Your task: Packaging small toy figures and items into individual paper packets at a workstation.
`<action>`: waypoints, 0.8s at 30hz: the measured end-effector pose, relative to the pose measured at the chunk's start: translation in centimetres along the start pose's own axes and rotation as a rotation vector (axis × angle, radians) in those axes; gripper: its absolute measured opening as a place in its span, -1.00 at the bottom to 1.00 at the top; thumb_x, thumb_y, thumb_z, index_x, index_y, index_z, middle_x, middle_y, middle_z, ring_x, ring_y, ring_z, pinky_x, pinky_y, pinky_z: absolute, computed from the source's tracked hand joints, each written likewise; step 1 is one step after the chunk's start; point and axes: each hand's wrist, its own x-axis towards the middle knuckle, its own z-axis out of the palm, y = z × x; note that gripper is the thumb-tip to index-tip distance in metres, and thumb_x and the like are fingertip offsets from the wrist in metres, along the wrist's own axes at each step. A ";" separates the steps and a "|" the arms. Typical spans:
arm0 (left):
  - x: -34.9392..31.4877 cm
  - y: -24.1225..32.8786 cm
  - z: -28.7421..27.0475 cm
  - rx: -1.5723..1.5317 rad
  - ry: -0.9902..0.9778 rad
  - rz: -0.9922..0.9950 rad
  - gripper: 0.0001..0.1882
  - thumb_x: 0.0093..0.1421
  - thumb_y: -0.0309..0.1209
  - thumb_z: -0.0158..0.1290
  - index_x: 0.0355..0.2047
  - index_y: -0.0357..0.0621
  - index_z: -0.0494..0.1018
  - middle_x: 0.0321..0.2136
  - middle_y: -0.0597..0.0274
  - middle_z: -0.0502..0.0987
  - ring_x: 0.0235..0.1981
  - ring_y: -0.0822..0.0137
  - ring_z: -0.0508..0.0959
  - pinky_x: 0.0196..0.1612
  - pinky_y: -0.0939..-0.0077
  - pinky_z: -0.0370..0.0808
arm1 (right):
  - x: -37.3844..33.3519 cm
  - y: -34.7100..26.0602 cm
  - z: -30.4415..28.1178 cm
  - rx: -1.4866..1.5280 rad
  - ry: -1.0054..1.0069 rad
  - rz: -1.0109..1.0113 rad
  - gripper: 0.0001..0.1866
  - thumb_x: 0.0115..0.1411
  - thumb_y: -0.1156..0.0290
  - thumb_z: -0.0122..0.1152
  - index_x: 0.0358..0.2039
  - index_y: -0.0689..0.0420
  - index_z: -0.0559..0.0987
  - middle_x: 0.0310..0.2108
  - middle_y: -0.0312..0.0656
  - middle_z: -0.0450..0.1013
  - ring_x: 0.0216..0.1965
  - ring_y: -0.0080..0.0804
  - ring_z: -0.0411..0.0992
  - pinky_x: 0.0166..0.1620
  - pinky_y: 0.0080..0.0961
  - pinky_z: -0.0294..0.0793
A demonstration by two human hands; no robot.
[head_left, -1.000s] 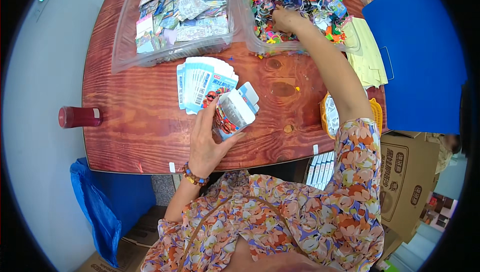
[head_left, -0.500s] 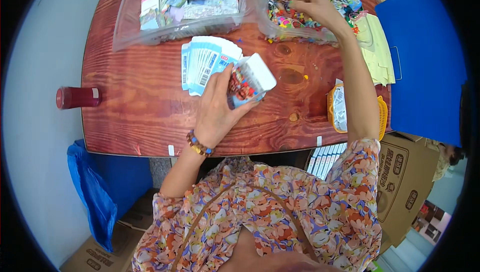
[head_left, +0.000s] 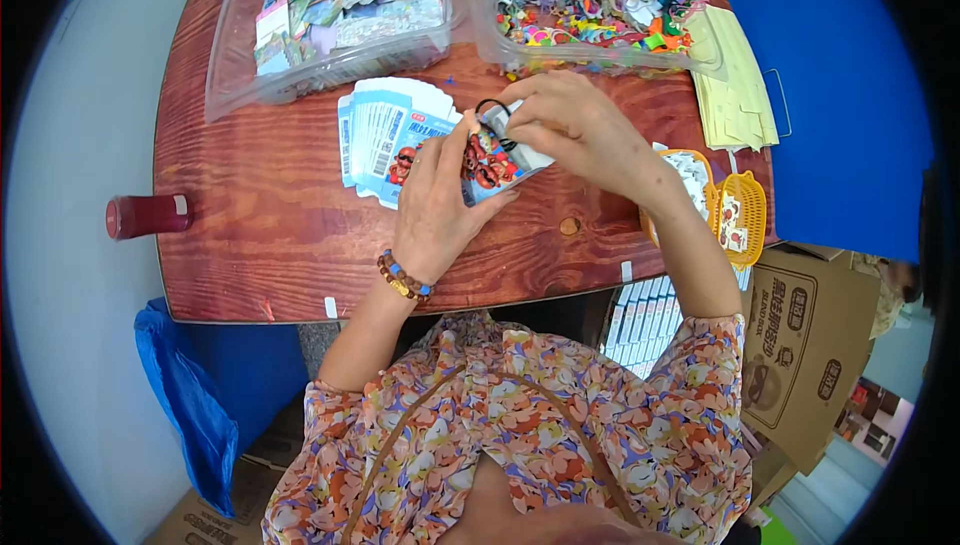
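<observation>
My left hand (head_left: 430,207) is wrapped round a small blue-and-white printed box (head_left: 488,167), tilted, with its end flap raised. At the box mouth, my right hand (head_left: 580,133) pinches a thin black loop (head_left: 490,103) that looks like a cord or band; its lower part goes into or behind the box edge. Just left of the box, a fanned stack of flat blue-and-white cartons (head_left: 372,135) lies on the table, partly under my left hand. Beyond my right hand stands a clear bin (head_left: 600,57) full of small colourful plastic trinkets.
A second clear bin (head_left: 300,85) of shiny small packets stands at the far left. Yellow baskets (head_left: 742,253) with small paper pieces sit by my right forearm. Yellow sheets (head_left: 735,95) lie at the right edge, a dark red jar (head_left: 148,216) at the left. The wooden table (head_left: 270,245) has a curved edge.
My right hand has come from the trinket bin back toward me to the box mouth, now with the black loop in its fingers. The left hand still holds the box.
</observation>
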 end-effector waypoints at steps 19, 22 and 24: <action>-1.4 1.5 0.8 0.009 0.014 0.052 -0.14 -0.11 -0.25 0.44 0.17 -0.26 0.30 -0.19 -0.03 0.45 -0.18 -0.03 0.53 -0.18 0.14 0.52 | -4.9 -3.6 1.3 -0.396 0.206 -0.098 -0.78 0.10 0.53 0.28 -0.20 0.04 0.61 -0.26 -0.33 0.55 0.06 -0.34 0.45 0.36 0.08 0.07; -1.8 1.9 0.9 0.080 0.003 0.084 -0.09 -0.10 -0.25 0.44 0.23 -0.25 0.27 -0.13 -0.06 0.45 -0.13 -0.04 0.53 -0.13 0.14 0.52 | -7.3 -4.5 1.3 -0.322 0.186 -0.014 -0.73 0.15 0.54 0.24 -0.12 0.03 0.62 -0.23 -0.31 0.56 0.04 -0.33 0.47 0.39 0.07 0.00; -1.9 2.2 1.0 0.071 -0.045 0.109 -0.08 -0.10 -0.26 0.44 0.24 -0.25 0.26 -0.11 -0.06 0.44 -0.10 -0.05 0.51 -0.11 0.14 0.52 | -8.5 -5.1 1.1 -0.247 0.204 0.032 -0.71 0.17 0.55 0.23 -0.08 0.04 0.61 -0.21 -0.29 0.57 0.02 -0.33 0.48 0.40 0.06 -0.03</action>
